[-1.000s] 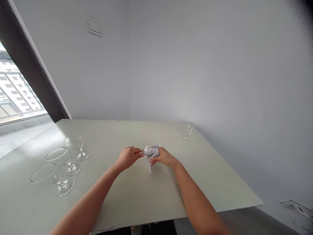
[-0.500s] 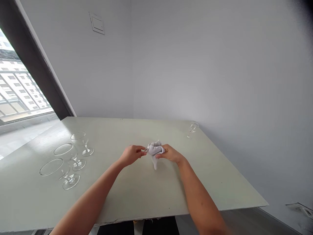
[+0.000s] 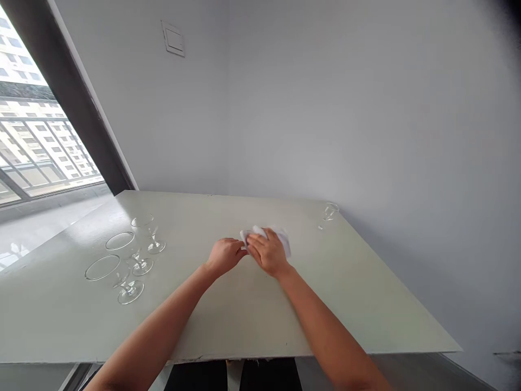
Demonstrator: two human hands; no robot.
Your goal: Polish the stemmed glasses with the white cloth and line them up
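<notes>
Wiping seems the current step: your right hand (image 3: 266,252) clamps the white cloth (image 3: 284,240) at twelve o'clock on the bench (image 3: 244,304); whether your left hand (image 3: 226,255) grips anything, I cannot tell. The next move calls for light, steady pressure.

The stemmed glasses (image 3: 130,292) are gleaming clear and smooth, while the white cloth (image 3: 284,243) is looking soft and matt. The pale tabletop (image 3: 350,304) is showing a smooth sheen.

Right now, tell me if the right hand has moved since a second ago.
Yes: judged against the lone glass, the right hand has moved left, away from it, and now covers part of the cloth.
</notes>
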